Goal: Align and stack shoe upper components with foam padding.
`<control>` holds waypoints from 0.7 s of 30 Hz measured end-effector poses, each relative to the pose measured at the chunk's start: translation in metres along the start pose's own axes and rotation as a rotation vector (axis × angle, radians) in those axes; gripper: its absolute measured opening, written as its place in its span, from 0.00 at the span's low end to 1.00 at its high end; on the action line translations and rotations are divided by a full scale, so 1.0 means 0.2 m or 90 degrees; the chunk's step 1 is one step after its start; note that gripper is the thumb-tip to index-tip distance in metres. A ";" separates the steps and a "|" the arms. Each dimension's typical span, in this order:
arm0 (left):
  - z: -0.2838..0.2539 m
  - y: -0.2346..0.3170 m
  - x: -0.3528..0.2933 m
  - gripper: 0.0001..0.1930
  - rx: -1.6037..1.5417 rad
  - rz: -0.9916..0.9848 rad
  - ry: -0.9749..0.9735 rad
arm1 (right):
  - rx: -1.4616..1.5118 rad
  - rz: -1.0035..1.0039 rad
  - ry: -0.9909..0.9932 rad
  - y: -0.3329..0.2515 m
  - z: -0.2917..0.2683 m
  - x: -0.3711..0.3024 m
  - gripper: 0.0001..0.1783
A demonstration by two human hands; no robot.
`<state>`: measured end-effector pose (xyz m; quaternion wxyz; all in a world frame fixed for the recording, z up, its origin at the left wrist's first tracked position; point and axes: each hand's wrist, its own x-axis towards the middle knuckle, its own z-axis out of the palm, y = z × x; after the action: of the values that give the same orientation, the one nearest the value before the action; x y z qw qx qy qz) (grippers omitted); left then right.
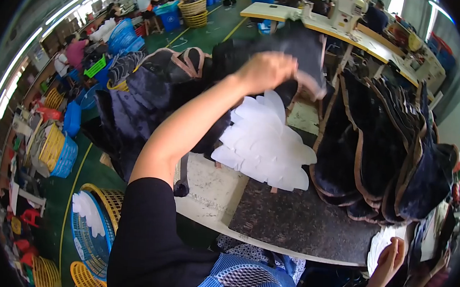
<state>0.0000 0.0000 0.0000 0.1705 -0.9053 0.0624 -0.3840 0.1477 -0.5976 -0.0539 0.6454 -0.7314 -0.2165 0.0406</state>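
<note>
My left hand (pixel 269 71) reaches across the table with its fingers closed, smeared by motion. It is at a dark furry piece (pixel 303 44) with a tan edge, which looks lifted and gripped. Below that hand lies a fanned pile of white rounded sheets (pixel 267 143). At the table's right front corner, my right hand (pixel 391 257) has its fingers pressed together at the edge of a white sheet (pixel 380 249). Between the hands, to the right, black furry pieces with tan edges (pixel 379 148) overlap in a stack. More dark furry pieces (pixel 142 100) are heaped at the left.
A blue basket (pixel 77 234) holding white sheets stands on the floor at my left, beside a yellow basket (pixel 109 202). Across the aisle is a white worktable (pixel 274 11) with a sewing machine (pixel 348 13). Another person's hand (pixel 440 262) shows at far right.
</note>
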 end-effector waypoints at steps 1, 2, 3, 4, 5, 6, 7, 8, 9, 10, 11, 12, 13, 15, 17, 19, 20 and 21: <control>0.10 0.05 -0.08 0.16 -0.079 0.005 -0.147 | -0.006 0.014 -0.003 -0.03 0.04 -0.02 0.11; 0.21 0.06 -0.20 0.12 -0.155 -0.024 -0.227 | -0.011 0.017 -0.021 -0.06 0.06 -0.04 0.11; 0.25 0.17 -0.26 0.13 -0.255 -0.154 -0.396 | -0.031 0.034 -0.023 -0.05 0.02 -0.12 0.11; 0.26 0.18 -0.29 0.13 -0.286 -0.238 -0.385 | -0.044 0.044 -0.032 -0.05 -0.01 -0.15 0.11; 0.27 0.18 -0.32 0.13 -0.315 -0.322 -0.376 | -0.048 0.034 -0.039 -0.04 -0.05 -0.17 0.11; 0.26 0.17 -0.31 0.13 -0.318 -0.371 -0.315 | -0.054 0.046 -0.032 -0.05 -0.09 -0.20 0.12; 0.24 0.16 -0.26 0.12 -0.322 -0.418 -0.255 | -0.060 0.057 -0.023 -0.04 -0.13 -0.22 0.12; 0.22 0.15 -0.22 0.15 -0.405 -0.390 -0.194 | -0.052 0.057 -0.002 -0.02 -0.16 -0.24 0.12; 0.21 0.17 -0.21 0.22 -0.368 -0.362 -0.150 | -0.042 0.068 0.018 -0.01 -0.17 -0.25 0.12; 0.23 0.20 -0.22 0.23 -0.318 -0.317 -0.163 | -0.033 0.079 0.038 0.00 -0.17 -0.26 0.12; 0.24 0.23 -0.22 0.25 -0.268 -0.272 -0.174 | -0.015 0.095 0.033 0.01 -0.16 -0.27 0.11; 0.24 0.25 -0.20 0.20 -0.265 -0.326 -0.268 | -0.007 0.106 0.028 0.02 -0.13 -0.28 0.11; 0.28 0.25 -0.20 0.17 -0.305 -0.422 -0.241 | 0.002 0.115 0.021 0.02 -0.09 -0.29 0.10; 0.35 0.19 -0.26 0.13 -0.380 -0.574 -0.158 | -0.007 0.123 -0.039 0.02 -0.04 -0.30 0.10; 0.38 0.05 -0.34 0.13 -0.474 -0.665 0.024 | -0.026 0.113 -0.102 0.00 -0.01 -0.33 0.10; 0.22 0.04 -0.20 0.16 -0.288 -0.612 0.236 | -0.037 0.117 -0.093 0.01 -0.03 -0.35 0.10; 0.11 0.05 -0.11 0.16 -0.260 -0.574 0.287 | -0.044 0.115 -0.084 0.02 -0.04 -0.37 0.10; 0.01 0.13 0.01 0.16 -0.263 -0.544 0.306 | -0.048 0.115 -0.054 0.01 -0.07 -0.40 0.10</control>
<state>0.0022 -0.0243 -0.0090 -0.2020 -0.7514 -0.2004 -0.5954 0.0806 -0.6396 -0.0711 0.6016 -0.7692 -0.1782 0.1216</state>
